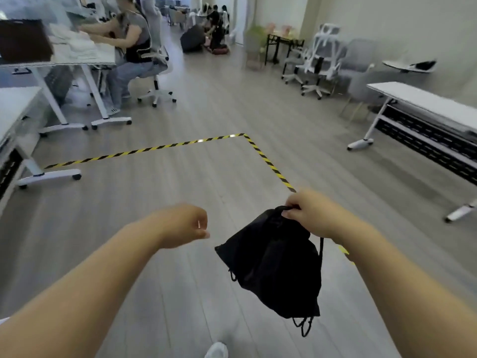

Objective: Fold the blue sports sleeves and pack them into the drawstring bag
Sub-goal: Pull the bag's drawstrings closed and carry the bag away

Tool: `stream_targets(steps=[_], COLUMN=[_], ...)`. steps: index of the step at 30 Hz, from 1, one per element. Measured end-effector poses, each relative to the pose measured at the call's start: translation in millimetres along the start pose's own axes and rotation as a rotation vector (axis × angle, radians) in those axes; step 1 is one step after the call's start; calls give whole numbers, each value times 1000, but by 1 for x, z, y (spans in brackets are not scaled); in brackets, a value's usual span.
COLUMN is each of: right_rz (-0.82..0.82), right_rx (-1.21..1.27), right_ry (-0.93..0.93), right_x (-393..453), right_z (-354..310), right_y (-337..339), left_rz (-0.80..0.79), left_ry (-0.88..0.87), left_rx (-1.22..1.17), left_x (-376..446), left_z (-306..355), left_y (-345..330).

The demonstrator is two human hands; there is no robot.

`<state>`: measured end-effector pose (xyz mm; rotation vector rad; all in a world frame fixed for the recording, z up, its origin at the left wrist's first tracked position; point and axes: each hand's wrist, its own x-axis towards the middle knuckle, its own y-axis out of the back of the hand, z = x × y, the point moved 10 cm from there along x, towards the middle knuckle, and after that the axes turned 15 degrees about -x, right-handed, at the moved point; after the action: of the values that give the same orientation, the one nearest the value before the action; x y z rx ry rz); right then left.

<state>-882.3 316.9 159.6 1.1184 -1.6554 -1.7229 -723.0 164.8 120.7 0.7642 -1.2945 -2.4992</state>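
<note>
Black drawstring bag (273,257) hanging in mid-air at near right, above bare grey plank floor (180,177), gathered at the top and sagging down with cord loops dangling at its lower corners. Right hand (313,215) clenched round the bunched neck and cord, taking the whole weight. Left hand (184,224) just to the left of the bag, apart from it, curled into a loose fist; something small and pale glimpsed at the fingertips, too blurred to say whether anything is held. No blue sleeves in view.

Open floor straight ahead and on both sides of the hands. Yellow-and-black hazard tape (160,147) running across the floor from far left, cornering, then coming near-right to pass under the right hand. White wheeled table (423,104) along the right edge, its feet jutting into the walkway. More white desks (23,104) along the left edge on castor feet. Farther off at left, a seated person (134,47) on a swivel chair at a desk; stacked white office chairs (317,60) against the far right wall; people crouched at the far end. Tip of a white shoe (216,350) at the bottom edge.
</note>
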Motion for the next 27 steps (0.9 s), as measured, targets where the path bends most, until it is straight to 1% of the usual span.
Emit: stream_targets(steps=[6,7,12,17,21,27], right_rz=[24,24,62,89,108,119], right_rx=[77,79,124,154,157,180], right_ry=[-259,-283,-456,-561,-605,-632], right_x=[33,34,52,68,89,131], right_z=[107,116,201,277,343,451], right_y=[14,15,31,43,55,73], left_rz=[-92,-104,-180,-227,-244,-284], left_ry=[-177,-189,-327,-425,-496,-526], left_rx=[70,75,129,171,188,198], left_x=[126,135,230,303,364,461], left_z=[65,72,145,219,282,370], left_y=[19,21,27,19,10,-3])
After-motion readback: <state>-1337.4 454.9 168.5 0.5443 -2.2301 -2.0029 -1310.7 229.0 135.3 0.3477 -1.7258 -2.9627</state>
